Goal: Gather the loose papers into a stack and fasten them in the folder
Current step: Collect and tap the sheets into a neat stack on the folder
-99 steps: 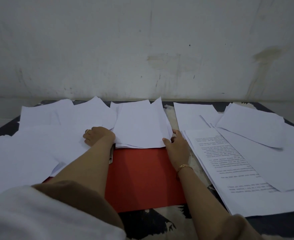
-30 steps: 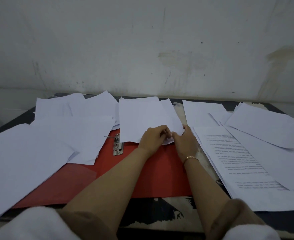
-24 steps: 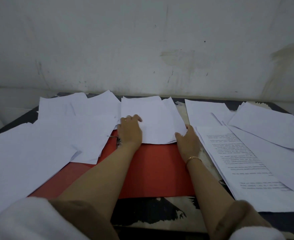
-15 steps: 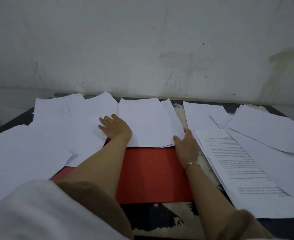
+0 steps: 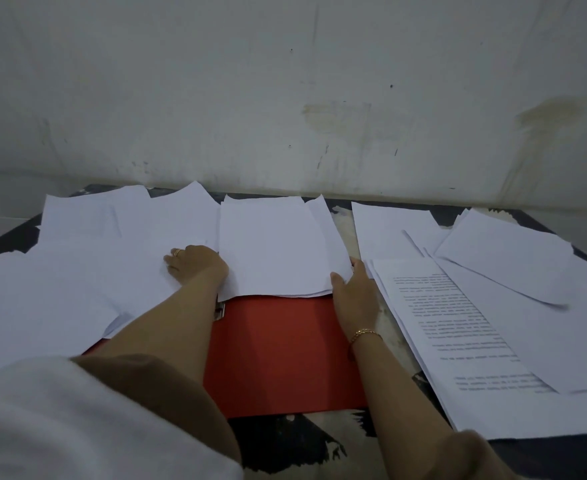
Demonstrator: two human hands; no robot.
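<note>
- A small stack of blank white paper sheets (image 5: 274,247) lies across the far part of an open red card folder (image 5: 285,355), with its near edge overlapping the red surface.
- The right hand (image 5: 354,296) is at the stack's near right corner. Its thumb lies on the top sheet and the other fingers run down the right edge, so it pinches that corner.
- A thin gold bracelet (image 5: 365,333) circles the right wrist.
- The left hand (image 5: 196,266), wearing a gold ring (image 5: 177,252), rests just left of the stack on loose white sheets (image 5: 77,278) that cover the folder's left part.
- Its fingers are bent and a sheet edge hides the tips, so I cannot tell whether it grips any paper.
- A silver metal fastener clip (image 5: 220,310) shows at the folder's spine, just beside the left forearm.
- Right of the folder lies a white sheet printed with text (image 5: 458,341), overlapped by more blank white sheets (image 5: 506,258).
- Everything sits on a dark table with a black-and-cream patterned cover (image 5: 285,441), against a scuffed pale wall (image 5: 285,98).
</note>
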